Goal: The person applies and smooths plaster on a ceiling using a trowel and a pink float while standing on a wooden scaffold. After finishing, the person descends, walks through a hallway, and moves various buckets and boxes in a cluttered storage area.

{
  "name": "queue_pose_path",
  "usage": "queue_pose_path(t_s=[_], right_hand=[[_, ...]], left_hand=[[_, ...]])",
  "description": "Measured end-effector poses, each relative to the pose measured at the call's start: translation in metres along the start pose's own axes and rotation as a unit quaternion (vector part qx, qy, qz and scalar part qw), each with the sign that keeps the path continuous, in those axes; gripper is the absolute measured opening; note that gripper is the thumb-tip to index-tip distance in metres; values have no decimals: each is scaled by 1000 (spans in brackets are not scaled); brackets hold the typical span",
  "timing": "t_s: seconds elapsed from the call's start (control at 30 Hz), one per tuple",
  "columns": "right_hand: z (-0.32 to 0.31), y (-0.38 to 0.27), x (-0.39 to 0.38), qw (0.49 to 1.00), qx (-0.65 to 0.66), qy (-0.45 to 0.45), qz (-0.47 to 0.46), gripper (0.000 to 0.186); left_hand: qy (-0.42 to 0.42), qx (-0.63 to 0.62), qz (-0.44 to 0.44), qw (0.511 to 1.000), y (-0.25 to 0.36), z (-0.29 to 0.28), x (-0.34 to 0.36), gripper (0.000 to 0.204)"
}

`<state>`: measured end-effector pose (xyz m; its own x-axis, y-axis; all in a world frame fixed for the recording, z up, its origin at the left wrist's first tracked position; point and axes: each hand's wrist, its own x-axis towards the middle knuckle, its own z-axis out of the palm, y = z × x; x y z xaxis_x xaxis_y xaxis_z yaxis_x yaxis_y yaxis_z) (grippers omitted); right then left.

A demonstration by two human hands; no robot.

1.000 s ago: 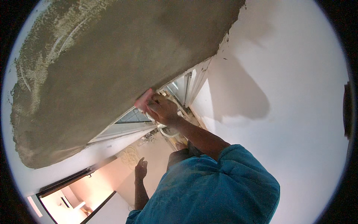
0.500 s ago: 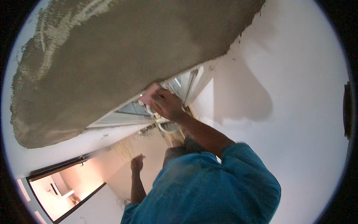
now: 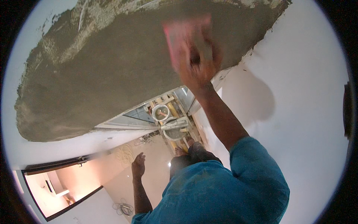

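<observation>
A patch of wet grey mortar (image 3: 97, 71) covers the slanting surface above and in front of me. My right hand (image 3: 199, 67), arm stretched upward, is closed on a pink rectangular plastering float (image 3: 177, 39) and holds it against the mortar. Motion blurs the float and my fingers, so its handle does not show clearly. My left hand (image 3: 138, 165) hangs low at my left side, away from the mortar. Its fingers are loosely stretched, and nothing shows in them.
Below me a white bucket (image 3: 161, 112) holding a tool stands on a platform, beside a pale tub (image 3: 175, 133). My feet (image 3: 181, 150) are close to the tub. Cable coils (image 3: 123, 209) lie on the floor (image 3: 149, 179). A white wall (image 3: 309, 112) rises at right; a lit doorway (image 3: 63, 186) opens lower left.
My right hand has carried the float up and to the right, from the mortar's lower edge onto its upper part. The bucket and tub below are now uncovered. My left hand has shifted only slightly.
</observation>
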<state>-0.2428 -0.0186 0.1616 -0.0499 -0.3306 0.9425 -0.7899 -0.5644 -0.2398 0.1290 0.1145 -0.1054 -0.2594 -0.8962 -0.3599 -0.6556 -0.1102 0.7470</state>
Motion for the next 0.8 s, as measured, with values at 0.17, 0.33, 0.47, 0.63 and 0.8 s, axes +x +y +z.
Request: queue_pose_path(t_s=[0.17,0.33,0.47,0.63,0.8], right_hand=[[22,-29,30,999,37,-37,-2,39],[22,-29,63,998,34,-24,-41,33],[24,-33,77,994,-34,43,-93,30],[16,-4,78,995,-67,46,-53,26],[-16,5,72,991,-114,73,12,31]], left_hand=[[-8,91,42,995,36,-22,-7,34],[24,29,-18,999,46,-43,-9,25],[38,1,141,989,49,-55,-1,25],[38,-23,56,997,66,-68,1,36],[27,-47,104,993,88,-69,8,43]])
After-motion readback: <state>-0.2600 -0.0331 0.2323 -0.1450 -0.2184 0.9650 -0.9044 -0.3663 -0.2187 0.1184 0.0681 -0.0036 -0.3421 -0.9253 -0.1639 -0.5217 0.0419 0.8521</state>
